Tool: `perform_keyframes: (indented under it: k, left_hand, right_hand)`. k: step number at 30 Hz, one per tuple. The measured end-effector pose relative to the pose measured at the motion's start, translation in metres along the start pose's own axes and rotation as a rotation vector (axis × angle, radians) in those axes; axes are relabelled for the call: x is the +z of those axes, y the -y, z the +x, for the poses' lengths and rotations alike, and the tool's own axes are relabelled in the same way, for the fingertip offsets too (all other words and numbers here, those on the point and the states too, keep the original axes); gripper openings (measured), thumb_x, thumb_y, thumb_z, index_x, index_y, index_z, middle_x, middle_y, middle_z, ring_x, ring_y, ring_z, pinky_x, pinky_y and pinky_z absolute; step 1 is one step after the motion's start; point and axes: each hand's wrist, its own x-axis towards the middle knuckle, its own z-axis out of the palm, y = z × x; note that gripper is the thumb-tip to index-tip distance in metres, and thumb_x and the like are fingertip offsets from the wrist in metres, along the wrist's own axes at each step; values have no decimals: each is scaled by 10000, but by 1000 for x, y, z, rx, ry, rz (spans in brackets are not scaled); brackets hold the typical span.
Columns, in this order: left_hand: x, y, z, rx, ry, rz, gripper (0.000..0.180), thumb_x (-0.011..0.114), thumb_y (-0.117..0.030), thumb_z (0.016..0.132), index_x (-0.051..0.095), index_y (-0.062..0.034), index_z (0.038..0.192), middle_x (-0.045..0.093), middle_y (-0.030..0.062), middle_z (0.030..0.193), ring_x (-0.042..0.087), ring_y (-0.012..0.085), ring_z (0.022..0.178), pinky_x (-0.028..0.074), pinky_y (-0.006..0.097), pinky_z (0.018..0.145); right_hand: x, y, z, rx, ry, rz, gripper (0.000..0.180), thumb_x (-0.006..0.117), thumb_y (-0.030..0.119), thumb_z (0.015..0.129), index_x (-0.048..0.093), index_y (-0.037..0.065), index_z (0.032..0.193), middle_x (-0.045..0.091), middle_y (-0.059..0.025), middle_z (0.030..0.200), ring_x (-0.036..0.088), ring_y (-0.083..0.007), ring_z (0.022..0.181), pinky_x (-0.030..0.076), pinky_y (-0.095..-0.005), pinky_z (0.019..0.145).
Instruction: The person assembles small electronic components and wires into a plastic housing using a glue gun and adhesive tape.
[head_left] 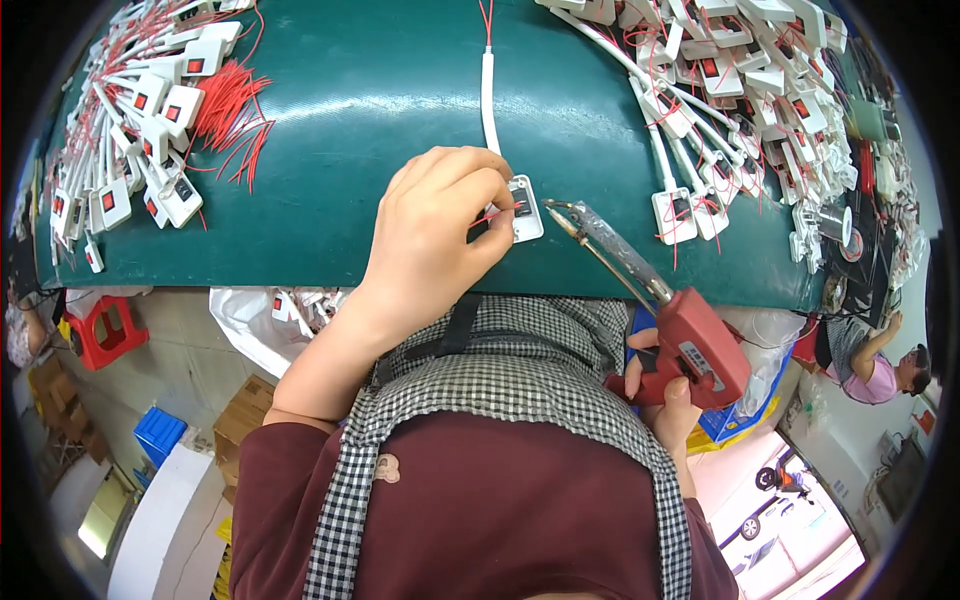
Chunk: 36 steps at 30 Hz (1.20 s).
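Note:
My left hand point(435, 215) is closed in a pinch on a thin red wire point(482, 219), which runs to the open white plastic switch housing point(530, 226) under the fingertips. A black switch body shows inside the housing. From its far side a white sleeved cable point(488, 95) stretches away over the green table. At the right, my right hand point(665, 395) grips a red soldering gun point(705, 350). Its metal tip points left and stands just right of the housing, apart from it. Part of the housing is hidden by my left fingers.
White switch pieces with red rockers and wires point(150, 120) lie heaped at the left, beside a bundle of red wires point(228, 105). A larger heap point(740, 80) covers the right. Below the table edge hangs a white bag point(245, 325); a red stool point(108, 335) stands left. Another person point(875, 375) sits far right.

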Motion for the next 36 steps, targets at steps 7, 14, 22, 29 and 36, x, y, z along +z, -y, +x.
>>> perform_keyframes:
  k: [7, 14, 22, 29, 36]
  left_hand:
    - [0, -4, -1, 53, 38, 140, 131, 647, -4, 656, 551, -59, 724, 615, 21, 895, 583, 199, 829, 415, 396, 836]
    - [1, -8, -1, 104, 73, 209, 114, 643, -64, 679, 581, -81, 773, 611, -2, 923, 557, 179, 942, 379, 445, 892]
    - [10, -2, -3, 136, 9, 201, 136, 642, -57, 643, 562, -71, 753, 610, 2, 914, 549, 200, 949, 412, 420, 859]
    - [11, -3, -3, 127, 1, 229, 125, 645, -58, 646, 568, -79, 742, 609, 0, 905, 552, 189, 941, 391, 445, 877]
    - [11, -3, -2, 109, -9, 237, 117, 652, -65, 645, 575, -91, 729, 607, -19, 897, 551, 173, 936, 370, 456, 888]
  right_hand:
    - [-1, 0, 2, 47, 30, -7, 696, 657, 432, 766, 417, -50, 1207, 563, -214, 1027, 543, -172, 601, 456, -256, 515]
    - [-2, 0, 3, -7, -30, 15, 700, 659, 435, 765, 411, -49, 1207, 562, -215, 1009, 537, -167, 585, 453, -250, 508]
    - [2, 1, 1, 40, -17, -44, 727, 655, 483, 744, 418, -53, 1174, 562, -166, 924, 500, -141, 543, 407, -236, 464]
    - [6, 1, 3, 32, -43, -122, 704, 638, 546, 732, 466, -47, 1070, 547, -105, 781, 470, -129, 499, 370, -233, 432]
    - [5, 2, 2, 88, -55, -151, 665, 643, 554, 723, 477, -45, 960, 510, -81, 719, 480, -135, 519, 375, -244, 454]
